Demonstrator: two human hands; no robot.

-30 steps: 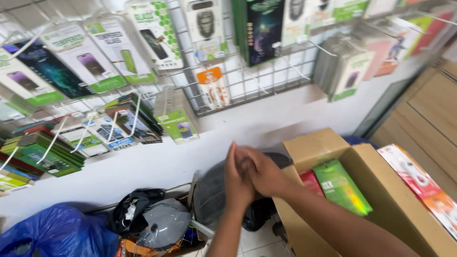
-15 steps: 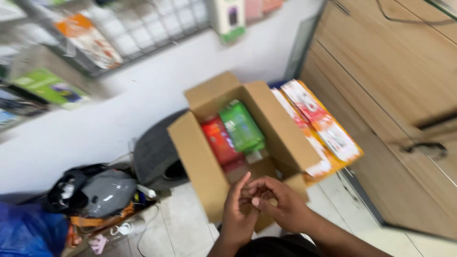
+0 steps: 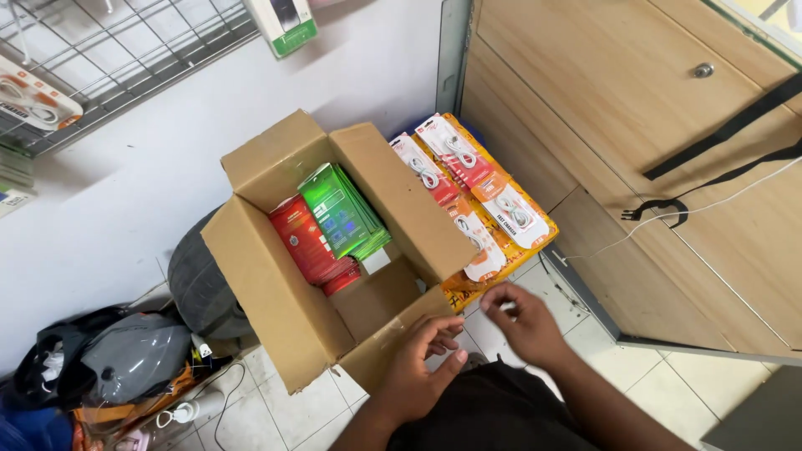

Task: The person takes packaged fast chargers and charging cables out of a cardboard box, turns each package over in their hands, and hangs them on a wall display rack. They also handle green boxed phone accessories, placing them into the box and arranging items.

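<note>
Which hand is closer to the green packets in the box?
Left. The left hand rests at the near flap of the open brown cardboard box holding the green packets. The right hand is outside the box, beside it.

The two hands, clasped together in both earlier pictures, are now apart: the left hand (image 3: 422, 363) rests at the near flap of the cardboard box (image 3: 276, 292), and the right hand (image 3: 522, 321) hangs open just beside the cable packs (image 3: 476, 196).
</note>
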